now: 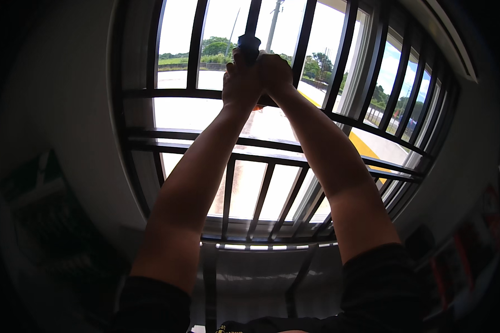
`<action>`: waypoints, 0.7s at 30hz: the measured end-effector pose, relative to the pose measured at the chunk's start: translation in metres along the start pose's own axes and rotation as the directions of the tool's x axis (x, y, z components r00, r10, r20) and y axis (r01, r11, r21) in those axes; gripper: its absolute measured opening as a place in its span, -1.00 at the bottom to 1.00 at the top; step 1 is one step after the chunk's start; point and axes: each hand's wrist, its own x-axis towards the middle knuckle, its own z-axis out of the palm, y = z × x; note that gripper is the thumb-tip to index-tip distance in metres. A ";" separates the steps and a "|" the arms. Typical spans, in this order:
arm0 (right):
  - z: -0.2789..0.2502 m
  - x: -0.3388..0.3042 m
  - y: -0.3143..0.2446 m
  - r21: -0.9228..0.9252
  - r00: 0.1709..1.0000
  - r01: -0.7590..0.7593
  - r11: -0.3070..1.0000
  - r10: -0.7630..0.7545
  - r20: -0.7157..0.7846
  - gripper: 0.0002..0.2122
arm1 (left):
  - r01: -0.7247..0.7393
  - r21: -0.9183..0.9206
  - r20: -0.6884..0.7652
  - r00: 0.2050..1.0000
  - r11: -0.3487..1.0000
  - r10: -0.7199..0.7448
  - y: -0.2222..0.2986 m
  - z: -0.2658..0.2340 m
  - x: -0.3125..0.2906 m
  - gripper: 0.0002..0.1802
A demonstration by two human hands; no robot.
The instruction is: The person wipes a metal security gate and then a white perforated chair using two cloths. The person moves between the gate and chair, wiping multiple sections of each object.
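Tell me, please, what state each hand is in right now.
Left hand: appears closed around a dark object.
Right hand: raised beside it; its grip is hidden, so cannot be told.

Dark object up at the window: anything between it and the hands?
Nothing visible: the left hand closes on the dark object; the right hand is close beside it, contact unclear. The window bars show behind the hands, not in between.

Barred window [268, 123] admits strong daylight; surrounding wall [75, 111] in shadow. Outside: pale ground [205, 114], yellow stripe [364, 145], green trees [216, 45], upright pole [274, 22], bright sky.
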 end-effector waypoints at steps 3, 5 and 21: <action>-0.008 -0.003 -0.011 0.029 1.000 -0.014 0.999 0.013 0.021 -0.78 | -0.057 -0.084 -0.077 0.996 0.995 0.051 -0.010 0.008 -0.009 -0.39; -0.008 0.000 -0.012 0.100 0.997 -0.079 0.992 0.077 0.026 -0.69 | -0.144 -0.159 -0.237 0.966 0.977 0.104 -0.019 0.016 -0.014 -0.45; 0.040 0.046 0.010 0.108 0.820 0.307 0.946 -0.205 -0.534 -0.55 | -0.122 -0.669 -0.324 0.936 0.733 -0.140 -0.021 0.008 -0.017 -0.56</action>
